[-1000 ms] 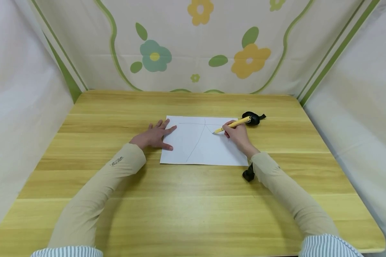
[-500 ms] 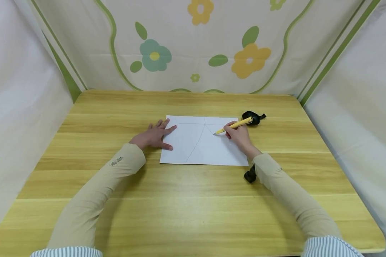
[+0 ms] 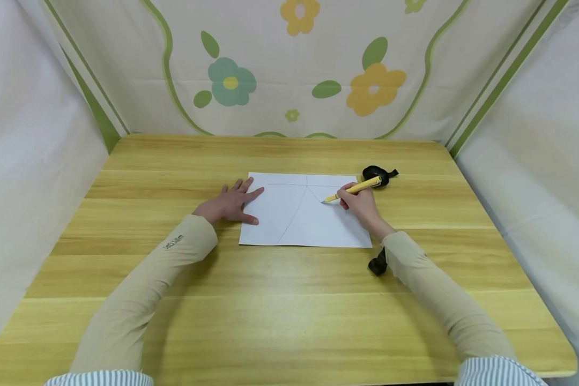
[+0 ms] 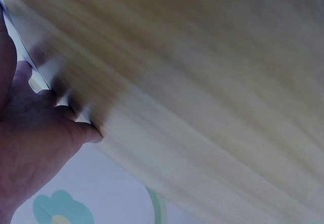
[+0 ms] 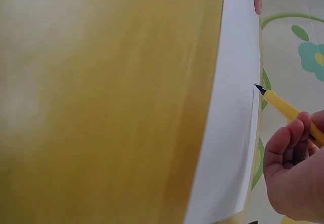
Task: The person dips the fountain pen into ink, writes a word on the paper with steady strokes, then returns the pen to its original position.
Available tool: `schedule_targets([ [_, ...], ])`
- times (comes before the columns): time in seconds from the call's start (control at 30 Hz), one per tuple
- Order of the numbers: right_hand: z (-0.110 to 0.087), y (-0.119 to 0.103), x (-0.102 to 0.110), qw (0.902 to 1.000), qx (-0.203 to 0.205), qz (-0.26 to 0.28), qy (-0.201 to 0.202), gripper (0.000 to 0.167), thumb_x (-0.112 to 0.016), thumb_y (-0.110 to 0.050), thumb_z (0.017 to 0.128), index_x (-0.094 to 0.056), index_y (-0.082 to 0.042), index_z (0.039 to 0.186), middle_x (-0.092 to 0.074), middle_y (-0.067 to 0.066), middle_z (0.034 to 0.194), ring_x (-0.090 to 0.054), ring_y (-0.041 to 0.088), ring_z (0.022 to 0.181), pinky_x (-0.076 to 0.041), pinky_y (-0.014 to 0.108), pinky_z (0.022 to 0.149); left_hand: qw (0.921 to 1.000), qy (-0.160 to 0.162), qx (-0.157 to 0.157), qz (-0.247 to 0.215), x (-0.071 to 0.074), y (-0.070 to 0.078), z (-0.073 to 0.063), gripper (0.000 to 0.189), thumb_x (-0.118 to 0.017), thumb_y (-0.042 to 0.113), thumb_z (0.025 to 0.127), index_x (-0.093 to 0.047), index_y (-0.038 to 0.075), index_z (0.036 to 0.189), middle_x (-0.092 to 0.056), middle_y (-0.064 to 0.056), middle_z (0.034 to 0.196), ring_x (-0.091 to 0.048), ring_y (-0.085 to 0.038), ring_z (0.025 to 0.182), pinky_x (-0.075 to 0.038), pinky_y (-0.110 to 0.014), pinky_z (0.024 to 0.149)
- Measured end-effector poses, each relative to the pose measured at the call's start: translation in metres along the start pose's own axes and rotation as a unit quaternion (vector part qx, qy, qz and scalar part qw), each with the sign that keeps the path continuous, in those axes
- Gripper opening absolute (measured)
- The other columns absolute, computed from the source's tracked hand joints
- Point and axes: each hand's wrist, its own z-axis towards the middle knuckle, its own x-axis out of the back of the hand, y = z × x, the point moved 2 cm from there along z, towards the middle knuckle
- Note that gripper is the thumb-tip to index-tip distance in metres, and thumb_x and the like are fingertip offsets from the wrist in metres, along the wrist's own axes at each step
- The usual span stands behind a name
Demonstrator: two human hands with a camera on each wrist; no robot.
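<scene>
A sheet of white paper lies on the wooden table, with thin pencil-like dark lines crossing near its top middle. My left hand rests with spread fingers on the sheet's left edge. In the left wrist view, the left hand shows its fingertips along that edge. My right hand pinches a yellow fountain pen, its tip at the lower end of a short slanting line. The right wrist view shows the pen's dark nib at the paper and the right hand with fingers curled around the yellow barrel.
A black rounded object with a short tail lies behind the right hand, beyond the paper's upper right corner. Another small black thing hangs at the right wrist. A flowered cloth rises along the table's back edge.
The pen tip has slid slightly right and toward the person, and the short slanting line has grown a little longer. The right forearm has shifted slightly right; the left hand stays on the sheet.
</scene>
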Motion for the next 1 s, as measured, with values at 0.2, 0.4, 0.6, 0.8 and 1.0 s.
schedule_targets([
  [0.2, -0.0016, -0.0002, 0.0012, 1.0, -0.006, -0.001, -0.003, 0.014, -0.057, -0.015, 0.089, -0.06, -0.003, 0.096, -0.057, -0.004, 0.065, -0.053, 0.006, 0.058, -0.047, 0.021, 0.058, 1.0, -0.001, -0.002, 0.0, -0.0004, -0.0019, 0.0008, 0.094, -0.064, 0.053, 0.084, -0.009, 0.02, 0.153, 0.012, -0.019, 0.159, 0.011, -0.044, 0.144, 0.0, -0.069, 0.11],
  [0.4, -0.0035, 0.0006, 0.0022, 1.0, -0.008, 0.004, -0.004, 0.014, -0.057, -0.014, 0.089, -0.06, -0.002, 0.096, -0.057, -0.003, 0.066, -0.053, 0.007, 0.058, -0.047, 0.02, 0.056, 1.0, -0.002, 0.001, -0.003, 0.0002, -0.0009, 0.0002, 0.094, -0.064, 0.052, 0.084, -0.009, 0.019, 0.153, 0.012, -0.019, 0.158, 0.011, -0.044, 0.144, 0.001, -0.068, 0.11],
  [0.6, -0.0057, 0.0023, 0.0047, 0.9999, -0.002, 0.008, -0.008, 0.014, -0.057, -0.014, 0.089, -0.059, -0.002, 0.096, -0.057, -0.004, 0.065, -0.053, 0.006, 0.057, -0.047, 0.018, 0.056, 1.0, 0.0, 0.0, 0.0, 0.0002, -0.0008, 0.0011, 0.094, -0.064, 0.052, 0.084, -0.009, 0.019, 0.153, 0.012, -0.019, 0.159, 0.011, -0.044, 0.144, 0.001, -0.068, 0.11],
  [0.8, -0.0082, 0.0041, 0.0062, 0.9999, 0.004, 0.009, -0.007, 0.013, -0.058, -0.012, 0.088, -0.059, -0.001, 0.094, -0.057, -0.004, 0.064, -0.053, 0.006, 0.057, -0.047, 0.018, 0.055, 1.0, -0.004, 0.002, 0.0, 0.0005, -0.0005, 0.0014, 0.094, -0.064, 0.052, 0.084, -0.009, 0.02, 0.153, 0.012, -0.018, 0.159, 0.011, -0.044, 0.144, 0.001, -0.067, 0.111],
  [1.0, -0.0097, 0.0051, 0.0086, 0.9999, 0.005, 0.006, -0.01, 0.013, -0.058, -0.013, 0.089, -0.059, -0.001, 0.095, -0.058, -0.003, 0.065, -0.053, 0.006, 0.058, -0.047, 0.019, 0.056, 1.0, -0.005, 0.003, 0.001, 0.0006, -0.0008, 0.0013, 0.095, -0.064, 0.052, 0.084, -0.008, 0.02, 0.153, 0.012, -0.018, 0.159, 0.011, -0.043, 0.145, 0.0, -0.067, 0.111],
])
